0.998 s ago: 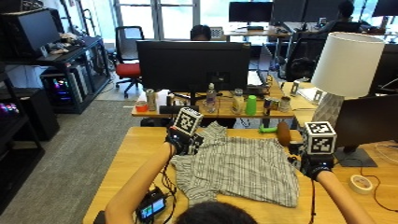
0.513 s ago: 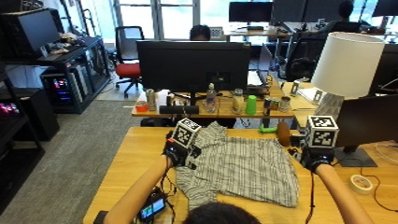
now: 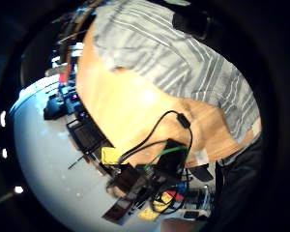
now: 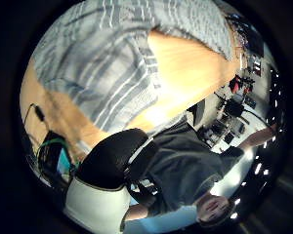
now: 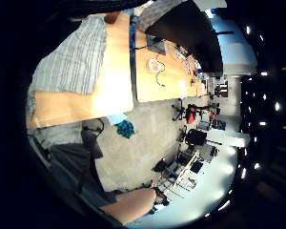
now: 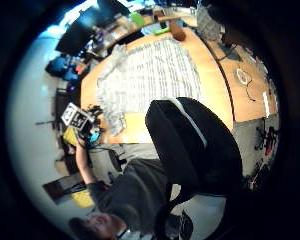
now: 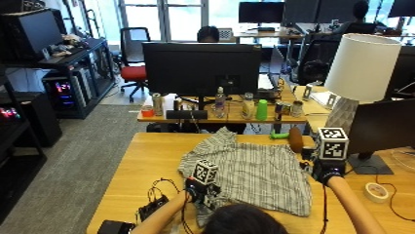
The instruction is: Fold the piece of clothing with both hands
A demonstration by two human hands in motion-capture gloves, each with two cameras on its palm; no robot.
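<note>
A grey striped shirt [image 7: 253,173] lies spread flat on the wooden table [image 7: 142,161], collar toward the far edge. My left hand [image 7: 197,191] hovers at the shirt's near-left corner, beside the hem. Its thumb [image 4: 115,156] shows bare in the left thumb side view, with the cloth [image 4: 112,63] a little way off. My right hand [image 7: 326,171] is just off the shirt's right edge, raised above the table. Its thumb [image 6: 195,145] holds nothing, and the whole shirt [image 6: 150,75] lies well below that palm.
A black device with cables [image 7: 152,207] sits at the near left of the table. A brown object [image 7: 295,139] lies by the shirt's far right corner. A lamp [image 7: 356,73], a monitor [image 7: 383,131] and a tape roll [image 7: 375,191] stand at the right.
My left hand has drawn back from the shirt's left sleeve toward me, to the near-left corner. The right hand has stayed by the right edge. The shirt lies as before.
</note>
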